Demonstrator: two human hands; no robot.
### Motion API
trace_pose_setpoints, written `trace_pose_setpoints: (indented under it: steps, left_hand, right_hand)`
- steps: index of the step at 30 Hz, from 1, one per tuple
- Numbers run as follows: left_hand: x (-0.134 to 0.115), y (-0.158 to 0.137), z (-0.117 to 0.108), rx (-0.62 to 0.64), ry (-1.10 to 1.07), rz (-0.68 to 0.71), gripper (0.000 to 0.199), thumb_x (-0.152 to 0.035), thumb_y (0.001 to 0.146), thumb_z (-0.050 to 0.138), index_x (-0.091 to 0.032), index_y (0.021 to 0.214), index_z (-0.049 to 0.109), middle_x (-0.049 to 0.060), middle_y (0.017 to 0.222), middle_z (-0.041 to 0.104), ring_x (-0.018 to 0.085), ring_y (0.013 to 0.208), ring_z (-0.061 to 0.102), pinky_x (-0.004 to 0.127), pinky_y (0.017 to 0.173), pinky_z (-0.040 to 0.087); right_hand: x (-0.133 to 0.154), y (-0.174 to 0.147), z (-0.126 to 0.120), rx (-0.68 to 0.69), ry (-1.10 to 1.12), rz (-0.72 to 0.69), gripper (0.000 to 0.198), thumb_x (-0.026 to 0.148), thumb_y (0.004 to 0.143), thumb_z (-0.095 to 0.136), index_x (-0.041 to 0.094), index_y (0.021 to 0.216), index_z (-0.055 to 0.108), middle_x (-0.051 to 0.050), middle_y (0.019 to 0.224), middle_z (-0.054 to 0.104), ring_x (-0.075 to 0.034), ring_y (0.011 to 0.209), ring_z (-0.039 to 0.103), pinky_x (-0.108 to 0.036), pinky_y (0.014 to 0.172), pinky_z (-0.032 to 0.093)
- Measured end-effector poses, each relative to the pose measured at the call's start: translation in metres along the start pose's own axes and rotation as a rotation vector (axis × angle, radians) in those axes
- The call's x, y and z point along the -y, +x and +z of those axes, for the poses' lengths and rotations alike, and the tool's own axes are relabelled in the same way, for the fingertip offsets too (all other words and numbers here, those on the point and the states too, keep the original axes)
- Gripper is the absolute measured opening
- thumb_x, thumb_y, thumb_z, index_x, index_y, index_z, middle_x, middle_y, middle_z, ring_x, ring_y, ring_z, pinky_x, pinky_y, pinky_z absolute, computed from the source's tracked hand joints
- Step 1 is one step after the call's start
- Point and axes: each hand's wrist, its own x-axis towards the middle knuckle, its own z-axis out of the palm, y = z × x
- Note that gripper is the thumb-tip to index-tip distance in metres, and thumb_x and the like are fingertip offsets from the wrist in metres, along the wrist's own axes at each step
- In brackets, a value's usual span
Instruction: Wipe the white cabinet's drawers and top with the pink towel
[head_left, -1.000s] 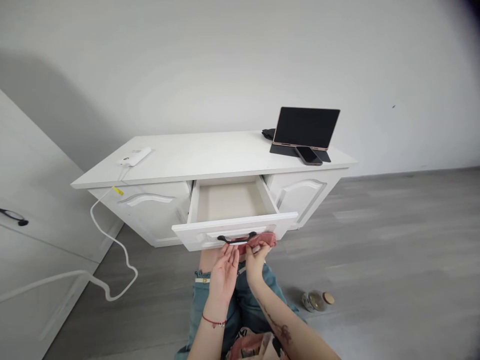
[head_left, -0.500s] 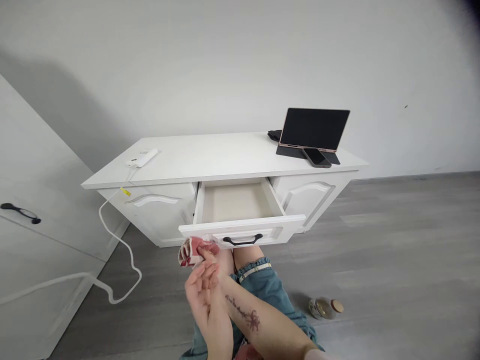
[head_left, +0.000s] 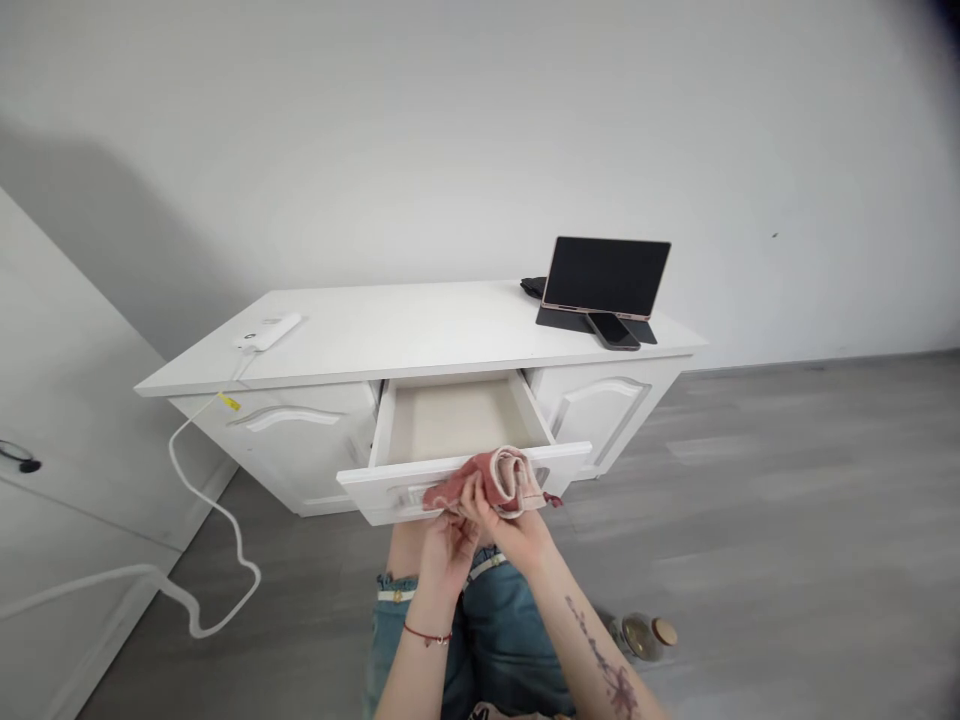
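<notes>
A pink-and-white cloth (head_left: 480,480), rolled in layers with a dark red bit sticking out at its right end, is held up in front of the open drawer (head_left: 450,415). My right hand (head_left: 510,530) grips it from below, fingers wrapped at its middle. Just to the left, my left hand (head_left: 450,545) has curled fingers at the cloth's lower left edge; its fingertips are partly hidden. The roll covers the drawer's handle and part of its front panel. Nothing shows on the visible part of the drawer's floor.
On the white cabinet (head_left: 375,325) stand a tablet (head_left: 607,275), a phone (head_left: 613,331), a black item (head_left: 533,287) and a white device (head_left: 268,332) with a cable (head_left: 225,510) hanging down. A corked jar (head_left: 641,636) is on the floor by my right arm.
The cloth has moved right, from the drawer's left end to its middle, and has turned so its rolled end faces right. My arms are no longer crossed; the left hand has moved to the cloth.
</notes>
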Motion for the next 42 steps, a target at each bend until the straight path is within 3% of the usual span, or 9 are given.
trace_pose_setpoints:
  steps: [5,10,15,19,23,25,29,34,42]
  left_hand:
    - [0.007,0.001,0.008,-0.019,0.080,0.051,0.016,-0.005,0.081,0.056,-0.014,0.078,0.068,0.008,0.079,0.074,0.015,0.074,0.069,0.027,0.072,0.057]
    - [0.013,0.011,0.005,-0.023,0.094,0.113,0.011,-0.006,0.079,0.064,-0.016,0.076,0.067,0.004,0.075,0.074,0.014,0.074,0.070,0.028,0.076,0.057]
    - [0.014,0.022,0.006,0.021,0.155,0.160,0.010,-0.008,0.072,0.073,-0.015,0.075,0.068,0.002,0.072,0.074,0.013,0.069,0.070,0.028,0.077,0.058]
    - [0.008,0.037,0.008,0.052,0.162,0.216,0.012,-0.012,0.069,0.077,-0.015,0.076,0.069,0.004,0.078,0.075,0.015,0.076,0.072,0.028,0.076,0.059]
    - [-0.002,0.059,0.018,0.072,0.158,0.238,0.009,-0.011,0.071,0.076,-0.014,0.076,0.068,0.005,0.080,0.074,0.016,0.079,0.071,0.028,0.078,0.059]
    - [-0.009,0.073,0.027,0.078,0.163,0.240,0.007,-0.010,0.073,0.073,-0.013,0.074,0.068,0.005,0.078,0.073,0.015,0.076,0.071,0.028,0.076,0.059]
    - [-0.023,0.104,0.050,0.013,0.178,0.228,0.017,-0.004,0.077,0.068,-0.013,0.065,0.061,0.004,0.073,0.072,0.011,0.065,0.068,0.027,0.071,0.060]
    - [-0.035,0.137,0.073,-0.008,0.164,0.226,0.019,-0.002,0.077,0.067,-0.014,0.065,0.059,0.002,0.069,0.070,0.008,0.060,0.066,0.027,0.076,0.059]
    - [-0.044,0.160,0.087,0.008,0.204,0.226,0.012,-0.005,0.080,0.066,-0.014,0.072,0.061,0.002,0.070,0.071,0.008,0.061,0.066,0.025,0.074,0.058]
  right_hand:
    - [0.048,-0.030,-0.009,0.034,0.195,0.029,0.047,0.017,0.071,0.075,0.009,0.109,0.051,-0.005,0.104,0.056,-0.008,0.100,0.059,-0.020,0.083,0.055]
    - [0.086,-0.050,-0.016,0.001,0.260,0.031,0.052,0.012,0.070,0.073,0.012,0.114,0.044,-0.005,0.105,0.053,-0.008,0.097,0.059,-0.025,0.081,0.058]
    - [0.116,-0.058,-0.037,-0.036,0.624,0.089,0.057,0.006,0.068,0.066,0.014,0.117,0.037,-0.004,0.103,0.049,-0.009,0.097,0.058,-0.028,0.086,0.056]
    - [0.133,-0.062,-0.063,-0.109,0.780,-0.051,0.053,0.009,0.066,0.063,0.017,0.114,0.041,-0.002,0.096,0.050,-0.011,0.089,0.058,-0.032,0.081,0.058]
    - [0.132,-0.066,-0.082,-0.336,0.558,-0.319,0.041,0.018,0.070,0.059,0.027,0.109,0.051,-0.002,0.091,0.052,-0.016,0.079,0.060,-0.035,0.064,0.060]
    - [0.124,-0.067,-0.087,-0.451,0.477,-0.381,0.036,0.019,0.070,0.059,0.028,0.105,0.053,-0.002,0.089,0.052,-0.017,0.075,0.060,-0.033,0.058,0.059]
    - [0.102,-0.067,-0.094,-0.567,0.481,-0.346,0.031,0.017,0.070,0.058,0.020,0.100,0.049,0.000,0.082,0.051,-0.013,0.072,0.059,-0.027,0.059,0.059]
    - [0.086,-0.060,-0.102,-0.710,0.613,-0.407,0.015,0.028,0.077,0.056,0.020,0.088,0.049,0.001,0.076,0.049,-0.012,0.063,0.055,-0.024,0.051,0.055]
    - [0.085,-0.053,-0.105,-0.700,0.583,-0.426,0.016,0.036,0.080,0.055,0.021,0.084,0.049,0.001,0.073,0.049,-0.012,0.064,0.053,-0.024,0.050,0.053]
